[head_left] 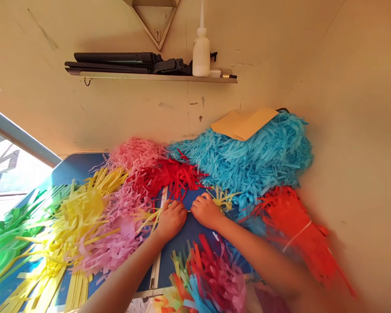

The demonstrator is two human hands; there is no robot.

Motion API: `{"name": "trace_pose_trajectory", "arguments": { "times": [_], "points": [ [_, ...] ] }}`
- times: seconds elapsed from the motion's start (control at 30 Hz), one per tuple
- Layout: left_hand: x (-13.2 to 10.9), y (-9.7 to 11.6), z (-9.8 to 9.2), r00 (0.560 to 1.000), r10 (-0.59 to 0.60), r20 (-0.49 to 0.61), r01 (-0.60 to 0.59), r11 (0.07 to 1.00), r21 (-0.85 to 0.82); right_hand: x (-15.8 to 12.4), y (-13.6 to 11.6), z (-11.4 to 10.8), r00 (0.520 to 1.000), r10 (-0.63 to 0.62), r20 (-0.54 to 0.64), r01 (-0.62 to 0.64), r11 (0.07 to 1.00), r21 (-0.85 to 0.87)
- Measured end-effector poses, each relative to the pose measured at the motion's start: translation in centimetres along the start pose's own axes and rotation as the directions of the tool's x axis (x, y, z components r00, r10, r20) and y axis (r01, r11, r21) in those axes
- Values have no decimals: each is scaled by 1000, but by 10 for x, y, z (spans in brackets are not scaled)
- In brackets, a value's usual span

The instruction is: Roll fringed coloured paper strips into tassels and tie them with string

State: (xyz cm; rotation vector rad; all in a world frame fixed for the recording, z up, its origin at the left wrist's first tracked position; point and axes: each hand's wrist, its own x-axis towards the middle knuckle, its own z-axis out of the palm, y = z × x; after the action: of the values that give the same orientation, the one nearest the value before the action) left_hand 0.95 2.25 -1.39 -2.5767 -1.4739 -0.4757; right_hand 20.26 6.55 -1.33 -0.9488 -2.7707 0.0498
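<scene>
Head view: yellow strips pinched within left fingers and right fingers.

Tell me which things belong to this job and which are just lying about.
Job in hand:
yellow paper strips, pinched by left hand and right hand
probably blue fringe, pink fringes and green fringe

Apparently just lying about:
white nozzle bottle and black objects on shelf
orange paper sheet
</scene>
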Motion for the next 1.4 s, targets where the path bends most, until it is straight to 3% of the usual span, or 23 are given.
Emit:
{"name": "trace_pose_trajectory", "arguments": {
  "times": [0.27,0.47,0.87,1.03,1.13,1.23,1.33,1.4],
  "points": [
    [-24,-14,8,992,-120,37,124,978,-165,-34,28,10,990,142,-4,-140,978,157],
    [-28,-26,12,967,-239,92,256,926,-277,-39,38,10,967,255,17,-248,921,300],
    [-13,-13,9,919,-360,158,387,900,-198,-29,31,6,920,378,101,-389,857,337],
    [-8,-12,4,936,-310,168,335,929,-157,-21,32,5,893,414,177,-449,850,275],
    [-6,-9,-5,973,-144,182,174,971,-164,-14,32,5,867,446,222,-489,845,214],
    [-3,-5,-12,980,30,198,4,986,-169,-8,31,0,854,458,247,-502,851,157],
    [0,-3,-12,978,88,188,-60,987,-149,-8,22,-10,868,440,230,-471,876,102],
    [0,-2,-10,980,104,171,-80,987,-143,-9,11,-16,907,376,189,-397,914,85]
  ]
}}
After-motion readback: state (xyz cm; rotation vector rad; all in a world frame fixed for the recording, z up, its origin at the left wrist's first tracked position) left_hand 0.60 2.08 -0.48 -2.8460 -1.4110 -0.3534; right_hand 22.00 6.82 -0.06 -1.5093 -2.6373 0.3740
